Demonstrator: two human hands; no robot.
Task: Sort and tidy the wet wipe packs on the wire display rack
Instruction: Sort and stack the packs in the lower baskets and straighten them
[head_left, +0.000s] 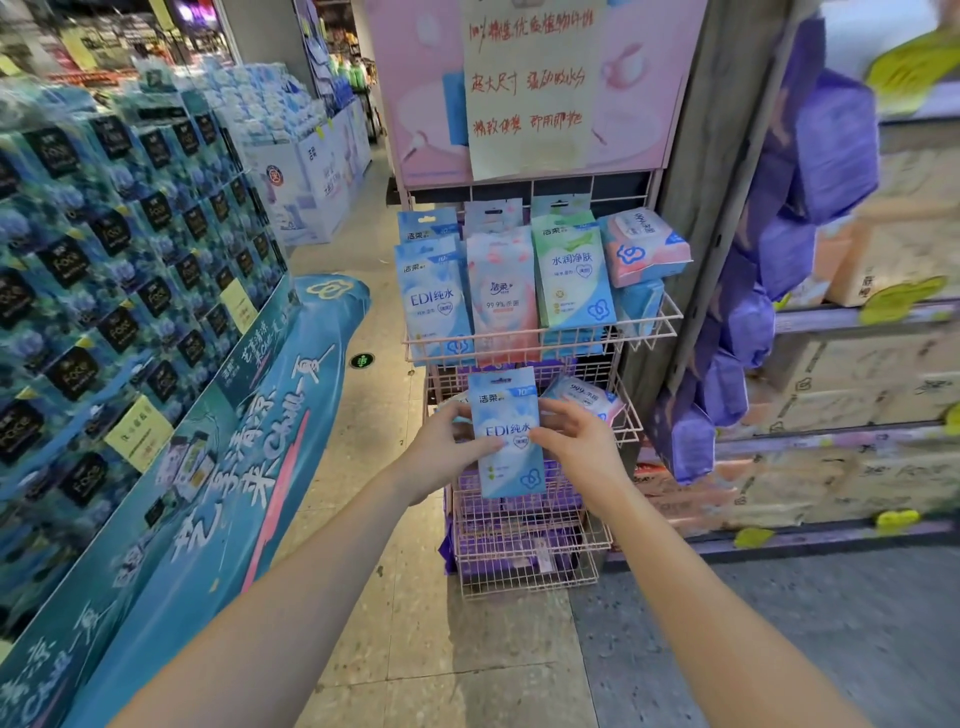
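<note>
A pink wire display rack stands ahead with several tiers. Its top basket holds upright blue wipe packs, pink wipe packs, green wipe packs and a thick pink-and-white pack lying tilted at the right. I hold one blue wipe pack upright in front of the second tier, with my left hand on its left edge and my right hand on its right edge. Another pink pack lies in the second basket behind my right hand.
Lower baskets hold purple packs. A tall stack of blue tissue packs and a teal promotional base fill the left. Purple bags hang to the right beside shelves of boxed goods. A pink sign board tops the rack.
</note>
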